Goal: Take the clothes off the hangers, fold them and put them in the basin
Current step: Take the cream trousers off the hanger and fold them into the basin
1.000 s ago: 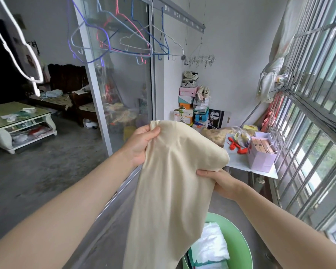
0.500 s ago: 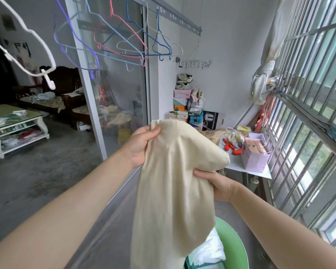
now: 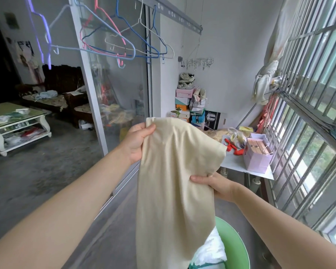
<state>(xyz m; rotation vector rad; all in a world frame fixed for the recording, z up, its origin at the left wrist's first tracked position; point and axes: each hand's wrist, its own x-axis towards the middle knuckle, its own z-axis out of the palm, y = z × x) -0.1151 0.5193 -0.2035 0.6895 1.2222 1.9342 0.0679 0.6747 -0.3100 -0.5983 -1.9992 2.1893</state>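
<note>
The cloth (image 3: 175,181), cream-coloured, hung in front of the person, off the hangers (image 3: 113,41). The left hand (image 3: 139,141) pinched its top left corner, thumb over the fabric. The right hand (image 3: 211,186) gripped its right edge lower down, fingers curled round a fold. The cloth's lower end hung over the green basin (image 3: 235,247), which held white folded laundry (image 3: 211,249). The empty hangers hung from the rail (image 3: 180,19) above. A table (image 3: 235,166) stood beyond the cloth.
</note>
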